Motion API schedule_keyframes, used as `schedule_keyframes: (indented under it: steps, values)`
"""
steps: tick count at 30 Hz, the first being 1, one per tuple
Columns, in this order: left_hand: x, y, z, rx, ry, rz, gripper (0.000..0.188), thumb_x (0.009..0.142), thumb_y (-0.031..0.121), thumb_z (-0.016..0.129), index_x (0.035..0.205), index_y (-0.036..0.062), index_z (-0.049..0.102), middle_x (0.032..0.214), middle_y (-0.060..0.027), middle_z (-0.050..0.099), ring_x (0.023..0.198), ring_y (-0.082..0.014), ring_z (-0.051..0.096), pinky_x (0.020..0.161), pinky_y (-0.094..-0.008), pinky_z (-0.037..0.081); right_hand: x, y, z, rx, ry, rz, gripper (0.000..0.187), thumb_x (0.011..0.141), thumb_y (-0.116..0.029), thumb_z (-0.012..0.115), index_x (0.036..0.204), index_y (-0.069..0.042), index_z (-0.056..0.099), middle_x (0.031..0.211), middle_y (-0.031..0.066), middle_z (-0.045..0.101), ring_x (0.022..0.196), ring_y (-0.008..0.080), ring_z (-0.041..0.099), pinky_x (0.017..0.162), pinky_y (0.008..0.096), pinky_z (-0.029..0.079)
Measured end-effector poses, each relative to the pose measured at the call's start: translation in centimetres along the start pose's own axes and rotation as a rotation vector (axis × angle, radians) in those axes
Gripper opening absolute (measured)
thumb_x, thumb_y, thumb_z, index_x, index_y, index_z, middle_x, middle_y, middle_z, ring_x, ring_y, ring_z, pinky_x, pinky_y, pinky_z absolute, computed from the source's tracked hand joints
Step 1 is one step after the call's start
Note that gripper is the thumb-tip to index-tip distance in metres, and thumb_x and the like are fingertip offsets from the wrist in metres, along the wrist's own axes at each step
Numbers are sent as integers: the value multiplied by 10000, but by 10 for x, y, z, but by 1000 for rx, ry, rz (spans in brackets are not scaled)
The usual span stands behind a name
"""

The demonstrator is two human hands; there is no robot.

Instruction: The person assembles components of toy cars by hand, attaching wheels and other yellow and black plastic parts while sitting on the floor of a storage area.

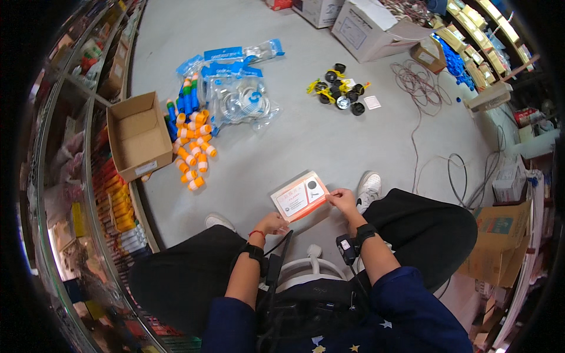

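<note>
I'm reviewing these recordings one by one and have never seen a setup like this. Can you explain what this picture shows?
There is no robot here, just a person's two bare hands, with black straps around the forearms. The one picture comes from a wide fisheye camera worn on the head and looking down, so straight edges bend near its rim.

The right hand holds a flat white-and-orange box by its right side. The left hand is at its lower left corner; how firmly it grips is hard to tell.

On the gray floor ahead lie orange-and-white pieces, clear bags with blue tops, and a cluster of black round pieces. An open cardboard box stands to the left.
</note>
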State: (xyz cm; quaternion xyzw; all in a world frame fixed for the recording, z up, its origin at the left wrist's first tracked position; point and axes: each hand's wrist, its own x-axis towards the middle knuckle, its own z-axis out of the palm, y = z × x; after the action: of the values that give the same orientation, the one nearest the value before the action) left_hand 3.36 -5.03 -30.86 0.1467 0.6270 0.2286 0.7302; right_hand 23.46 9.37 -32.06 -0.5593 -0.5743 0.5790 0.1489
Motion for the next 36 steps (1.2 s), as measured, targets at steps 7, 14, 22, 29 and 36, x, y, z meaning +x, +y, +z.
schedule_keyframes:
  steps: [7, 14, 22, 29, 36]
  values:
    - [-12, 1, -1, -179, -3, 8, 150, 683, 69, 557, 797, -5, 493, 737, -107, 563, 584, -150, 555, 487, -226, 451, -9, -10, -1, 271, -64, 21, 110, 616, -36, 619, 669, 24, 543, 585, 44, 534, 487, 83, 472, 439, 183, 368]
    - [-11, 2, 2, -80, -16, 22, 118, 664, 40, 580, 770, -6, 555, 722, -77, 569, 611, -121, 556, 555, -204, 462, -11, -9, -4, 182, -99, 151, 141, 661, -49, 598, 764, 14, 524, 703, 58, 546, 611, 116, 532, 563, 194, 447]
    - [-19, 13, 10, -105, 148, 87, 92, 616, 37, 615, 670, -17, 564, 614, -62, 558, 518, -123, 546, 501, -207, 462, -8, -10, -9, 105, -140, 171, 122, 667, -76, 599, 713, 15, 534, 650, 52, 543, 553, 112, 525, 522, 192, 451]
    - [-15, 15, 15, -129, 174, 83, 82, 603, 49, 617, 619, -6, 558, 531, -74, 535, 471, -119, 526, 422, -213, 414, -7, -3, -9, 61, -128, 95, 136, 674, -93, 598, 700, 16, 521, 622, 58, 535, 504, 114, 506, 487, 197, 442]
    - [-3, 5, 13, -106, 102, 104, 100, 614, 69, 606, 623, -14, 551, 554, -65, 542, 514, -115, 540, 444, -206, 422, -11, -10, -12, 133, -79, -1, 100, 661, -57, 592, 665, 18, 525, 603, 59, 531, 502, 108, 497, 490, 199, 433]
